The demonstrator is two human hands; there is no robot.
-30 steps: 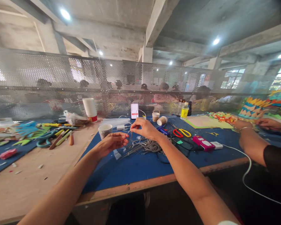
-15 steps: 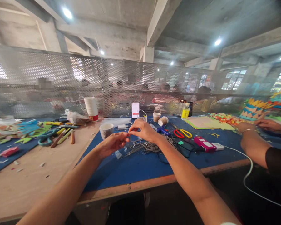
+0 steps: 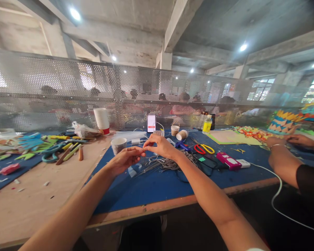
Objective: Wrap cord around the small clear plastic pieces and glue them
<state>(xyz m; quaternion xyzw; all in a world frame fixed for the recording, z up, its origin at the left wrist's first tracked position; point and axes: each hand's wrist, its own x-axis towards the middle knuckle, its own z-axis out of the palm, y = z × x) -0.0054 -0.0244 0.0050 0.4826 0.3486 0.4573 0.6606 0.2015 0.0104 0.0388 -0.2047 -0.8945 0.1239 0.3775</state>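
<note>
I've room low over blue mat (image 3: 143, 193), lower ctr of frame; cord heap (image 3: 169, 164) blocks ctr, paper cup (image 3: 118, 146) ctr-L, scissors (image 3: 204, 149) ctr-R.

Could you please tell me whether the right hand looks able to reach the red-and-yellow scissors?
Probably yes: the scissors lie on the blue mat with nothing over them, though the right hand is busy close beside the left hand.

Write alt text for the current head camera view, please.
A person's left hand and right hand meet at the fingertips above a blue mat, anything between them too small to make out. A tangle of grey strands lies by the right hand, with a paper cup and lit phone nearby.
</note>
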